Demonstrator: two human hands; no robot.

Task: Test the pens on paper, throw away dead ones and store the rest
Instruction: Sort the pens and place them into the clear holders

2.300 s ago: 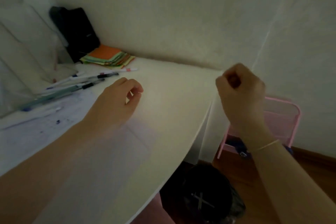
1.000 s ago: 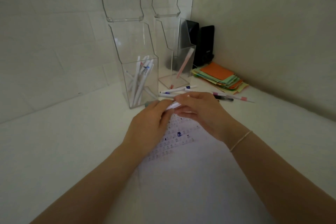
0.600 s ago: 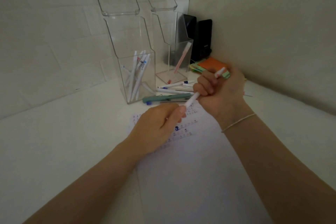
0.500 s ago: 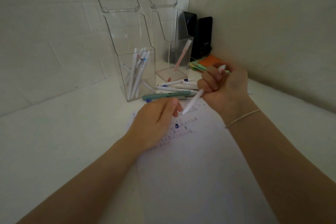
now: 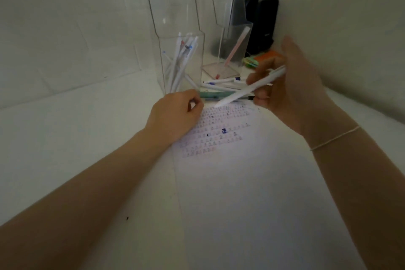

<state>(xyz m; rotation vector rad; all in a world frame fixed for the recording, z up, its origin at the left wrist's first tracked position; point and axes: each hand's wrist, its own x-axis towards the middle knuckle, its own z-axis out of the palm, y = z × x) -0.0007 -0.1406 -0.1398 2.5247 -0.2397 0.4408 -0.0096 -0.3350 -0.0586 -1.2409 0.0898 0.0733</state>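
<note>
Gripping a slim white plastic pen [image 5: 252, 89], the right hand [image 5: 291, 92] hovers over scribbled paper [image 5: 230, 160]; left hand [image 5: 175, 114] rests loosely curled, holding nothing.

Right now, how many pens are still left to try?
Some look done: several pens stand in the clear holder, and the paper has rows of test marks. The right hand holds a white pen above it. A small pile of loose pens still waits; the exact count is unclear.

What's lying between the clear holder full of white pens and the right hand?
Head view: between the clear holder and right hand, loose pens lie on the desk, a green one nearest.
</note>
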